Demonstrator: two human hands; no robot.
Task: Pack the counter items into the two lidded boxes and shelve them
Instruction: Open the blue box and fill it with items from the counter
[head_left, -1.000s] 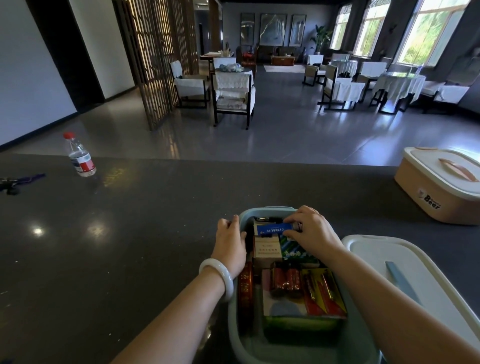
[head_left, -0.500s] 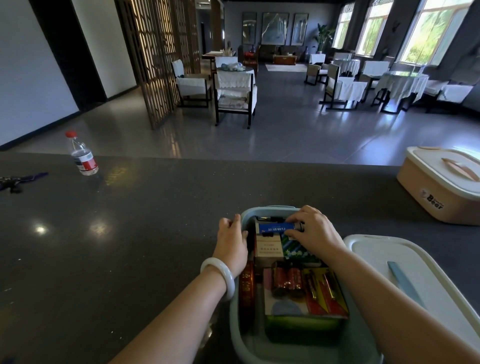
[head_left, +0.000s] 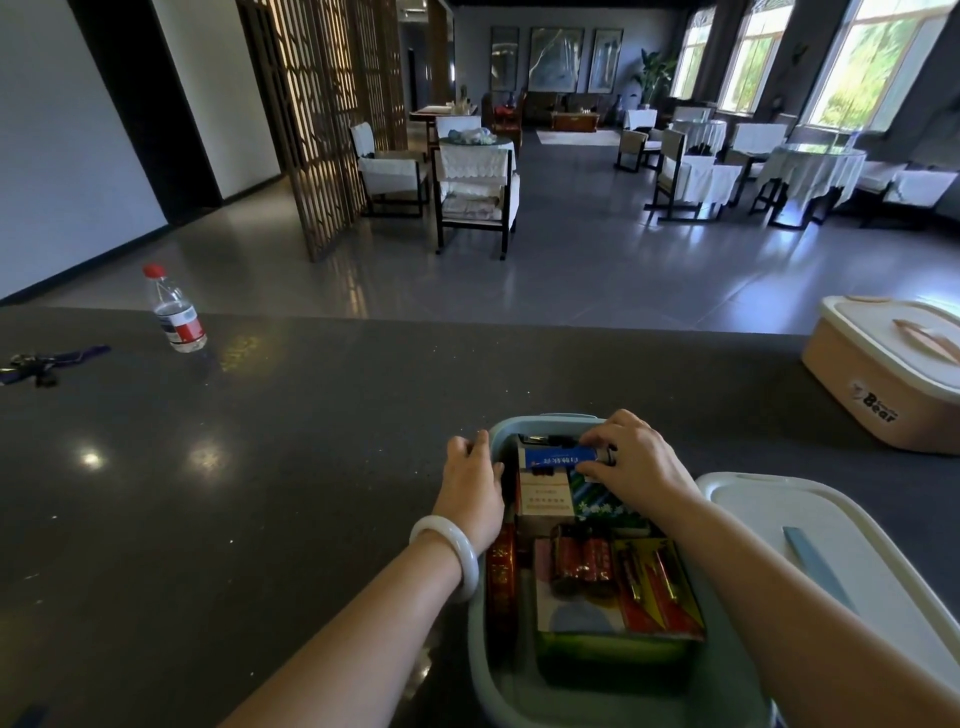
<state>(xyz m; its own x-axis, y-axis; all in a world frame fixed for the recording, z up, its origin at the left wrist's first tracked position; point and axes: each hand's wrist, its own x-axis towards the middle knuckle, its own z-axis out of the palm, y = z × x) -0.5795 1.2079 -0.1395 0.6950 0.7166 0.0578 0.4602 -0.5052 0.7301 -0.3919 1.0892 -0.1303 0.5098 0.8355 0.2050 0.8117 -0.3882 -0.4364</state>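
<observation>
A: Changes since a second ago? Hardly any. Right hand has nudged the blue pack a touch; left hand is where it was, on the box rim. View shifted slightly.

B: Grip states?

A: Right hand's fingers and thumb are curled round the blue pack, pinching its right end. Left hand: fingers curl over the left rim of the blue box, gripping the wall. White bangle on that wrist.

B: Where's the pack?

A: Inside the blue box, at its far end, lying across a white pack. Can't tell whether it rests fully or is held just above.

B: Other contents?

A: Green patterned pack just right of the white one. Nearer the camera: batteries, a red-yellow pack beside them, a red pack standing on edge along the left wall. A green item underneath, unclear what.

B: Lid?

A: White lid with a blue handle lies flat on the counter, just right of the blue box, touching or nearly.

B: Second box?

A: Pink box, lid on, far right of the counter, well apart.

B: Rest?

A: Bottle with red cap, upright, far left. Keys on a purple strap at the left edge. Chairs and tables in the room beyond.
</observation>
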